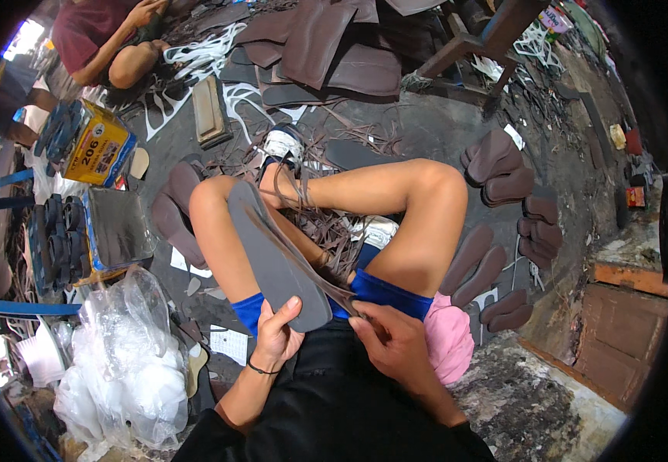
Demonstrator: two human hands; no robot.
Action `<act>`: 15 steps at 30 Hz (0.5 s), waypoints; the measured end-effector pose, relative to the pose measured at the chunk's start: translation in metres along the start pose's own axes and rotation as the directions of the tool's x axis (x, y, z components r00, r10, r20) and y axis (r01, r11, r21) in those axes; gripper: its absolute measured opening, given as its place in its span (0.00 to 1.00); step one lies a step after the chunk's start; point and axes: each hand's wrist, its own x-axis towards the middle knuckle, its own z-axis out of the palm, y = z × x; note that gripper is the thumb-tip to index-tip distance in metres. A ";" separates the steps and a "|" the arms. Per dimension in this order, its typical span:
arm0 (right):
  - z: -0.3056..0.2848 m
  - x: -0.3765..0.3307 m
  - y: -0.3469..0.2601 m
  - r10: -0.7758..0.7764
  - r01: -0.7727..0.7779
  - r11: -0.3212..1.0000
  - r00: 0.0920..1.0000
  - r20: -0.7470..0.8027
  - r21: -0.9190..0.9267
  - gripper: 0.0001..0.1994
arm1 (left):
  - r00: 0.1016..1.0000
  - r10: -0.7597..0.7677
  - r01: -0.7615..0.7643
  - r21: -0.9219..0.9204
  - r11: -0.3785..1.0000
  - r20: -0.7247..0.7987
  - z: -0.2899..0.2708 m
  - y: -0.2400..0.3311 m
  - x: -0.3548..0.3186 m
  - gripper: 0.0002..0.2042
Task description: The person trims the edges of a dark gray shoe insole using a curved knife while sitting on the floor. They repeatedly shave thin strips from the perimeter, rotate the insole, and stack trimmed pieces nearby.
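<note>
Left hand (275, 337) gripping one end of a grey shoe sole (276, 258) over bent legs (395, 185), right hand (392, 343) with fingers pinching a brown strip (336, 293) by its edge, brown scraps (342, 250) below.

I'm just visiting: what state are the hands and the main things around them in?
Left hand: closed on the grey sole's near end
Right hand: pinching the brown strip
Grey sole: held at a slant
Brown strip: near end apart from the sole
Brown scraps: loosely heaped
Pink cloth: bunched up
Clear plastic bag: crumpled, bulging
</note>
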 end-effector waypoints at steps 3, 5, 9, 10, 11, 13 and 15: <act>0.009 0.021 -0.005 -0.057 0.057 0.998 0.998 0.023 0.009 0.12 | 1.000 -0.014 0.014 -0.003 1.000 -0.005 -0.006 0.001 -0.004 0.21; 0.015 0.030 -0.008 -0.089 0.088 0.996 0.995 0.046 0.024 0.12 | 1.000 -0.009 0.008 -0.037 0.999 -0.022 -0.011 0.006 -0.003 0.20; 0.000 -0.002 0.000 -0.003 0.002 1.000 0.997 0.080 0.009 0.12 | 1.000 -0.018 0.014 -0.192 0.981 -0.020 -0.020 0.007 -0.002 0.19; -0.004 -0.013 0.002 0.043 -0.044 0.999 0.995 0.088 0.014 0.12 | 0.998 -0.029 0.018 -0.177 0.984 -0.058 -0.019 0.003 -0.003 0.19; -0.006 -0.017 0.002 0.088 -0.090 0.996 0.992 0.096 0.019 0.12 | 0.994 -0.038 0.022 -0.161 0.987 -0.098 -0.019 0.000 -0.005 0.19; -0.001 -0.007 0.003 0.068 -0.069 0.998 0.993 0.094 0.006 0.12 | 0.990 -0.072 0.056 -0.134 0.989 -0.117 -0.022 0.002 -0.007 0.18; 0.009 0.012 0.004 0.010 -0.010 1.000 0.996 0.089 -0.008 0.12 | 0.991 -0.087 0.082 -0.052 0.995 -0.105 -0.026 0.005 -0.011 0.17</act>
